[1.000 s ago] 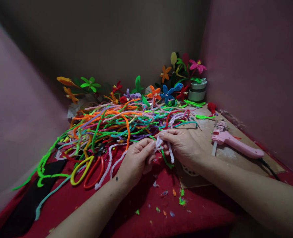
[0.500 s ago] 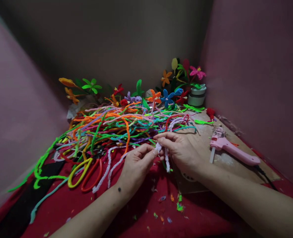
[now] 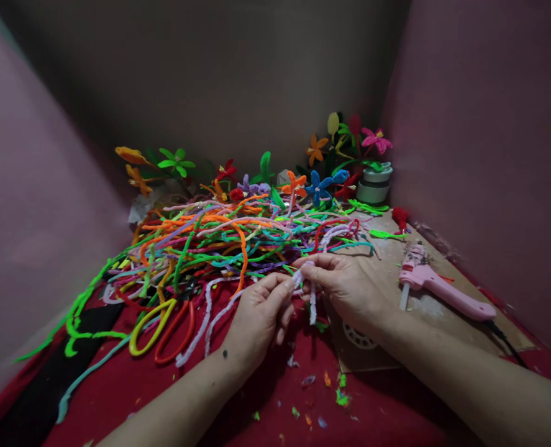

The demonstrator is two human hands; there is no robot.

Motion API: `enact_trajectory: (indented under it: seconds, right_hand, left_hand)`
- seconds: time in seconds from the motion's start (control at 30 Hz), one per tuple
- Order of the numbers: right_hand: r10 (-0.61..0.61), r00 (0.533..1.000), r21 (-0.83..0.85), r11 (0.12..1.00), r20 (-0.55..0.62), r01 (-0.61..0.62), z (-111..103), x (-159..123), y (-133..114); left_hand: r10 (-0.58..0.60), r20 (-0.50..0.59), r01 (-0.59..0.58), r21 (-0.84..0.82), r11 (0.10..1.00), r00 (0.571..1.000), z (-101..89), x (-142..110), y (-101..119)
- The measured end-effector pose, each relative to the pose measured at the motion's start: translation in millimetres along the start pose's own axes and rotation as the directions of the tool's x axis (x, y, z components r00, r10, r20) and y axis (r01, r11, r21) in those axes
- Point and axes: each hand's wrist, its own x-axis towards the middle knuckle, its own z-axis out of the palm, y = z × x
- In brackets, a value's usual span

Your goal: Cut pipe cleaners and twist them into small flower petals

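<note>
Head cam: L hand (image 3: 259, 309) & R hand (image 3: 347, 287), fingertip grip on lilac strand (image 3: 313, 305); prob. v. light, soft, bendy; best pinched nr. bend.

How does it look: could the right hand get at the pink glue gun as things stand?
Probably yes: the pink glue gun lies close by on the cardboard, with its handle uncovered. However, the right hand is pinching a lilac strip, so it may need to let go first.

No legible text, no readable labels; no brands, numbers or signs
</note>
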Motion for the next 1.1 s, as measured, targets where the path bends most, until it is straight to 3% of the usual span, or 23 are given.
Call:
enact_trajectory:
  seconds: [0.13,0.37,0.6,0.73,0.93,1.1]
  right_hand:
    - [-0.021,0.999,0.003,1.0,0.04,0.021,1,-3,2]
    - [-0.033,0.998,-0.035,0.999,0.051,0.035,2,-8,1]
    - [-0.033,0.999,-0.029,0.999,0.019,0.033,0,-5,5]
    - [-0.038,0.998,-0.035,0.999,0.048,0.04,1,-4,0]
    - [0.105,0.986,-0.351,0.935,0.129,-0.054,7,-9,-11]
    - [0.113,0.98,-0.158,0.984,0.164,-0.087,7,-12,-6]
  left_hand:
    - [0.022,0.005,-0.023,0.078,0.997,1.0,1.9,0,3]
    - [0.011,0.078,-0.001,-0.131,0.991,0.997,1.5,3,-2]
    - [0.032,0.014,-0.033,0.046,0.998,0.999,-6.4,7,1]
    - [0.062,0.022,-0.062,-0.012,0.998,0.998,-8.4,7,6]
    - [0.105,-0.083,-0.108,-0.029,0.994,0.991,-14.5,10,13]
    - [0.122,-0.037,-0.121,0.028,0.992,0.992,-16.8,10,14]
